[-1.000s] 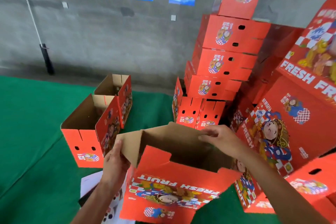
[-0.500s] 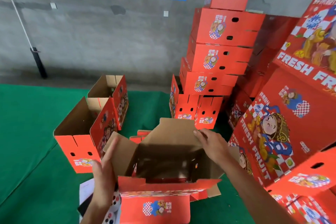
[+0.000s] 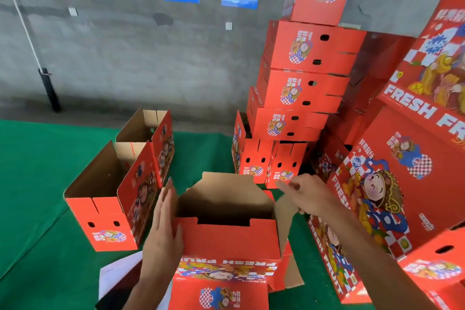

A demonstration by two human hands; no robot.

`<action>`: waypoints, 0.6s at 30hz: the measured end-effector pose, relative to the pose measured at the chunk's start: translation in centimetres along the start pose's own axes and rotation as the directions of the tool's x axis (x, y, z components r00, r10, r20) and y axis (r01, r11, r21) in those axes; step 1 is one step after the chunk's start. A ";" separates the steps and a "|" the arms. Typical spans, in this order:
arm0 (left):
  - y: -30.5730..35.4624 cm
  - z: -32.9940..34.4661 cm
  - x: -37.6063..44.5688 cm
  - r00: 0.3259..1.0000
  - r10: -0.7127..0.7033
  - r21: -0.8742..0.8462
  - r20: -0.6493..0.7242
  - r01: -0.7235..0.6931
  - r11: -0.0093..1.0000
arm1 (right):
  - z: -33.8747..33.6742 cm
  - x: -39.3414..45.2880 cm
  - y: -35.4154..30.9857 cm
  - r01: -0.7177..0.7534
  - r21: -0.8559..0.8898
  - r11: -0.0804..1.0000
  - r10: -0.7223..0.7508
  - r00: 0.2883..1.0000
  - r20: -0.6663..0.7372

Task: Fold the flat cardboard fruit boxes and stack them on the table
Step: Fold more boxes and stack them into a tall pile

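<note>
A red cardboard fruit box (image 3: 226,241) stands half-formed on the green table cover (image 3: 37,184) in front of me, open at the top with brown flaps up. My left hand (image 3: 163,229) presses flat with straight fingers against the box's left end flap. My right hand (image 3: 308,192) is at the box's far right corner, fingers blurred and loosely spread above the right brown flap; whether it touches the flap is unclear. Two folded open boxes stand to the left, a near one (image 3: 110,206) and a far one (image 3: 151,133).
A tall stack of red boxes (image 3: 302,78) rises at the back right against the grey wall. Large red "FRESH FRUIT" boxes (image 3: 392,184) crowd the right side. White papers (image 3: 115,274) lie at the near left beside my left forearm. Posters hang on the wall.
The box has been turned upright and squared. My left hand moved onto the left end flap and pushed it upright. My right hand left the back flap and moved toward the right corner.
</note>
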State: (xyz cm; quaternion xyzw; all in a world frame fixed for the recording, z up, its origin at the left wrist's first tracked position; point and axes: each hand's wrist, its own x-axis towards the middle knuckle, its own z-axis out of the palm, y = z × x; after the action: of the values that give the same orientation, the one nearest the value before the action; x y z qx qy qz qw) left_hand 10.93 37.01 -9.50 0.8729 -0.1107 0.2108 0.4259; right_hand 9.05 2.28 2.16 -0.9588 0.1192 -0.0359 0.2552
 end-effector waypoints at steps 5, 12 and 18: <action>-0.8 1.1 -0.1 0.976 0.171 0.067 0.138 -0.181 0.981 | 4.6 -1.9 0.3 0.237 0.334 0.912 -0.265 0.963 0.042; -3.4 2.6 -0.3 0.931 0.135 0.027 0.341 -0.153 0.988 | 9.7 -1.7 0.9 0.316 0.056 0.947 -0.309 0.945 -0.105; -2.2 3.7 1.4 0.973 -0.067 -0.122 0.221 0.096 0.988 | 10.4 -2.0 1.4 0.239 0.420 0.876 -0.232 0.970 -0.068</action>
State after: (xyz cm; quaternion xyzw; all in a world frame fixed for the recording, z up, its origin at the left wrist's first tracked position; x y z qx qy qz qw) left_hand 13.99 35.43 -12.39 0.8643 -0.1341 0.0894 0.4764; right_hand 8.18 6.57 -7.55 -0.8872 -0.0068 -0.0994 0.4505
